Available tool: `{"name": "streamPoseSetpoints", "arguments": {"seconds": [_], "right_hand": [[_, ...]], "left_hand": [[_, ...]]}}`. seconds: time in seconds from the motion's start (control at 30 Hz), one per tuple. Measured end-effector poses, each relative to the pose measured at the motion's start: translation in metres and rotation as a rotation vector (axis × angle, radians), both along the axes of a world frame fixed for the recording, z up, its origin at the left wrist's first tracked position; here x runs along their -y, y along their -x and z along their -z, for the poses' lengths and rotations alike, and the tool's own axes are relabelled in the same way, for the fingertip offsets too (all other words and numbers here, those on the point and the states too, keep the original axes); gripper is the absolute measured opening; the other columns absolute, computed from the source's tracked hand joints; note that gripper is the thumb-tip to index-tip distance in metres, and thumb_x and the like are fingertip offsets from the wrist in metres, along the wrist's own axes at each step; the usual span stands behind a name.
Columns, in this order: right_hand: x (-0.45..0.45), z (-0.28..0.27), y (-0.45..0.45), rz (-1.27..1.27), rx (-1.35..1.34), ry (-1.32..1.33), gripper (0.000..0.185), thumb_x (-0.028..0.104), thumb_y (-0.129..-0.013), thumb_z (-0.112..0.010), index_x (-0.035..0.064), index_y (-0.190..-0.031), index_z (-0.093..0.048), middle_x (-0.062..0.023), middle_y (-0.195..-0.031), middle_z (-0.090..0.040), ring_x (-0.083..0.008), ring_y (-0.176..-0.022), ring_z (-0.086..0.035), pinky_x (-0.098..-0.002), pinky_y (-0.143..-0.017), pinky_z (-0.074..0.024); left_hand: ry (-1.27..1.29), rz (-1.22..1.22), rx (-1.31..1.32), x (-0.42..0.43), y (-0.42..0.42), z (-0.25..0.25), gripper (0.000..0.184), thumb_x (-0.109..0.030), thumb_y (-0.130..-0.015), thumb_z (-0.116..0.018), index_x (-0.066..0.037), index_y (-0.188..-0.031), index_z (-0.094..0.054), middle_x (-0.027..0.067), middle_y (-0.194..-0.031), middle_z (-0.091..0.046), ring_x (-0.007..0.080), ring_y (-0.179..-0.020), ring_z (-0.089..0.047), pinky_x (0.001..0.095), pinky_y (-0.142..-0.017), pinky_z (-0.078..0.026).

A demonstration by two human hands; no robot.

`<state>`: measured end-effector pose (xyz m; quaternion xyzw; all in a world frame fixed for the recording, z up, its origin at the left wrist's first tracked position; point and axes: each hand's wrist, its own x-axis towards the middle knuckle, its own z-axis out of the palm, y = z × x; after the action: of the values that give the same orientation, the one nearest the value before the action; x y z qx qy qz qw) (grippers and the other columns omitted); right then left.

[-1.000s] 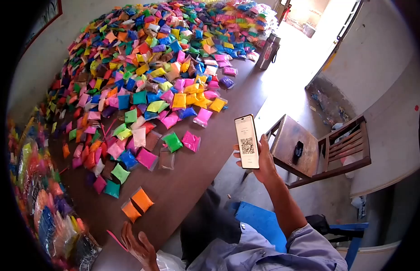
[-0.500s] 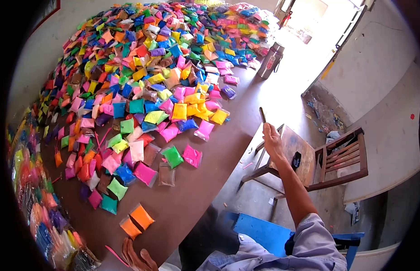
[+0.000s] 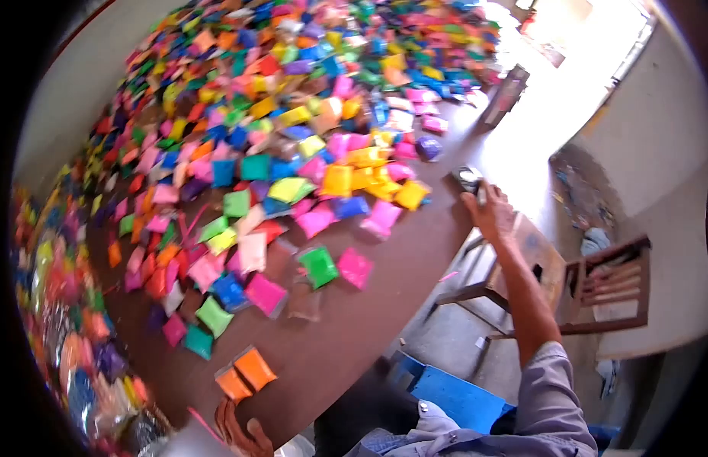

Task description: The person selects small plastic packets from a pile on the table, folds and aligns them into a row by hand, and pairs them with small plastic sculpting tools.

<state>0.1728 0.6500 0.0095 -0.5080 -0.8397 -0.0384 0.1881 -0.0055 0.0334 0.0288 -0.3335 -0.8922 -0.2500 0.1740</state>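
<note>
My right hand (image 3: 493,213) is stretched out over the table's right edge, its fingers round a phone (image 3: 468,179) whose back with the camera part shows. My left hand (image 3: 243,434) rests at the near edge of the table with its fingers apart and nothing in them. Just beyond its fingertips lie two orange packets (image 3: 255,369) side by side. A thin pink strip (image 3: 205,424) is left of that hand. Farther up are a green packet (image 3: 318,266) and a magenta packet (image 3: 355,268).
Many colourful packets (image 3: 255,167) are heaped over the brown table (image 3: 354,335). A flask (image 3: 506,97) stands at the far right edge. Bagged packets (image 3: 80,343) line the left. A wooden chair (image 3: 605,289) and a blue seat (image 3: 453,392) are at the right.
My right hand has lowered the phone from upright, screen towards me, to the table's right edge. The view has shifted and blurred. My left hand stays near the orange packets.
</note>
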Motion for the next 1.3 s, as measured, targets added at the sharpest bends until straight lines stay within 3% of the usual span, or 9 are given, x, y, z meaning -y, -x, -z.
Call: {"name": "streamPoseSetpoints", "arguments": {"seconds": [0.03, 0.1, 0.23, 0.43, 0.7, 0.8, 0.93, 1.03, 1.3], "right_hand": [[-0.013, 0.008, -0.004, -0.071, 0.011, -0.068, 0.068, 0.057, -0.093, -0.068, 0.0095, -0.141, -0.061, -0.0187, -0.12, -0.069, -0.0405, -0.111, -0.066, -0.0523, -0.092, -0.0529], [-0.027, 0.021, 0.001, -0.024, -0.006, 0.002, 0.065, 0.051, -0.094, -0.067, 0.0071, -0.141, -0.06, -0.0187, -0.125, -0.068, -0.0388, -0.116, -0.065, -0.0501, -0.098, -0.0512], [-0.061, 0.028, 0.006, -0.006, 0.067, 0.045, 0.072, 0.065, -0.097, -0.057, 0.0152, -0.149, -0.055, -0.0161, -0.14, -0.062, -0.0385, -0.128, -0.059, -0.0512, -0.106, -0.0469], [-0.07, 0.037, 0.013, 0.046, 0.089, 0.056, 0.071, 0.067, -0.1, -0.05, 0.0201, -0.153, -0.051, -0.0167, -0.15, -0.055, -0.0388, -0.138, -0.052, -0.0518, -0.112, -0.0424], [-0.063, 0.038, 0.007, -0.002, 0.082, -0.12, 0.068, 0.062, -0.103, -0.05, 0.0157, -0.152, -0.052, -0.0207, -0.152, -0.052, -0.0403, -0.138, -0.051, -0.0512, -0.112, -0.043], [-0.042, 0.035, 0.015, -0.085, -0.123, -0.197, 0.058, 0.052, -0.105, -0.052, 0.0101, -0.144, -0.059, -0.0222, -0.148, -0.055, -0.0416, -0.136, -0.053, -0.0504, -0.11, -0.0448], [0.053, -0.002, 0.043, -0.479, -0.381, -0.145, 0.037, 0.023, -0.105, -0.059, -0.0004, -0.132, -0.062, -0.0213, -0.135, -0.062, -0.0399, -0.128, -0.057, -0.0468, -0.109, -0.0461], [0.151, -0.02, 0.066, -0.71, -0.452, 0.032, 0.03, 0.013, -0.101, -0.059, -0.0015, -0.127, -0.065, -0.0235, -0.129, -0.064, -0.0399, -0.122, -0.061, -0.0457, -0.107, -0.0466], [0.344, -0.023, 0.112, -1.112, -0.483, 0.322, 0.019, 0.009, -0.082, -0.077, 0.0047, -0.101, -0.074, -0.013, -0.11, -0.071, -0.0327, -0.102, -0.068, -0.0431, -0.084, -0.0563]], "left_hand": [[0.097, -0.007, 0.304, 0.013, -0.001, 0.002, 0.052, -0.037, -0.105, -0.052, 0.005, -0.136, -0.057, 0.0254, -0.136, -0.06, 0.0448, -0.129, -0.055, 0.0544, -0.111, -0.043], [0.07, -0.061, 0.282, 0.015, -0.009, 0.009, 0.061, -0.048, -0.104, -0.053, 0.005, -0.133, -0.061, 0.025, -0.132, -0.062, 0.0452, -0.125, -0.056, 0.0538, -0.107, -0.044], [0.055, -0.033, 0.251, 0.013, -0.001, 0.009, 0.046, -0.027, -0.096, -0.062, 0.004, -0.13, -0.063, 0.0218, -0.136, -0.062, 0.0423, -0.126, -0.057, 0.052, -0.107, -0.045], [0.067, -0.077, 0.22, 0.019, -0.003, 0.014, 0.051, -0.023, -0.088, -0.073, -0.001, -0.133, -0.061, 0.017, -0.141, -0.061, 0.0392, -0.131, -0.055, 0.0501, -0.113, -0.044], [0.071, -0.064, 0.199, 0.014, -0.003, 0.011, 0.052, -0.032, -0.092, -0.072, -0.003, -0.133, -0.062, 0.0155, -0.143, -0.059, 0.0375, -0.133, -0.052, 0.0507, -0.114, -0.042], [0.073, -0.078, 0.176, 0.015, -0.003, 0.011, 0.054, -0.048, -0.102, -0.057, -0.002, -0.13, -0.065, 0.0176, -0.139, -0.062, 0.0371, -0.13, -0.058, 0.0503, -0.11, -0.048], [0.023, -0.068, 0.192, 0.016, -0.003, 0.01, 0.054, -0.047, -0.101, -0.059, -0.003, -0.13, -0.065, 0.0175, -0.139, -0.062, 0.037, -0.13, -0.058, 0.0504, -0.11, -0.048], [0.033, -0.046, 0.214, 0.02, -0.002, 0.009, 0.052, -0.031, -0.091, -0.074, -0.002, -0.133, -0.062, 0.0168, -0.142, -0.059, 0.0381, -0.13, -0.054, 0.05, -0.112, -0.042], [-0.045, 0.029, 0.216, 0.021, 0.006, -0.003, 0.048, -0.025, -0.089, -0.076, -0.002, -0.129, -0.063, 0.0172, -0.134, -0.062, 0.0367, -0.122, -0.058, 0.0486, -0.103, -0.047]]}}
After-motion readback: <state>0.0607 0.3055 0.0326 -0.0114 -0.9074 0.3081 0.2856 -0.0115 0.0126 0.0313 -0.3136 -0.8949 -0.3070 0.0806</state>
